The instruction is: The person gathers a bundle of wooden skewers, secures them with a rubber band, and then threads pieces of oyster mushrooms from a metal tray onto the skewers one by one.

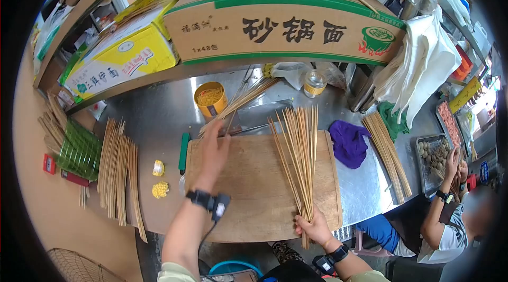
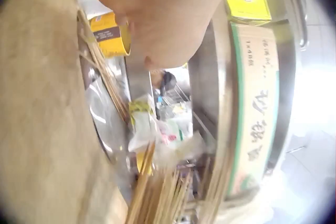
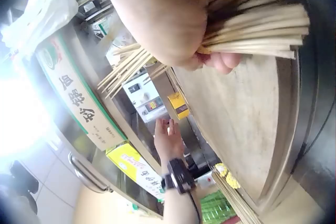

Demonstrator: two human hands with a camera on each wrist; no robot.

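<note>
My right hand (image 1: 313,225) grips a thick bundle of bamboo skewers (image 1: 300,160) near its lower end, over the right part of a wooden cutting board (image 1: 248,186). The skewers fan out towards the far side; in the right wrist view their blunt ends (image 3: 262,32) stick out past my curled fingers. My left hand (image 1: 212,152) is above the board's far left corner, fingers loosely bent. Close beyond its fingertips, loose skewers (image 1: 248,96) lie slantwise beside a yellow tin (image 1: 210,99). In the left wrist view the palm (image 2: 157,14) hides the fingers.
More skewers lie left (image 1: 119,171) and right (image 1: 389,155) of the board. A green-handled knife (image 1: 184,152), yellow-and-white lumps (image 1: 160,190) and a purple cloth (image 1: 349,143) are around it. A shelf with cardboard boxes (image 1: 286,30) overhangs the back. Another person (image 1: 442,224) works at right by a tray (image 1: 423,163).
</note>
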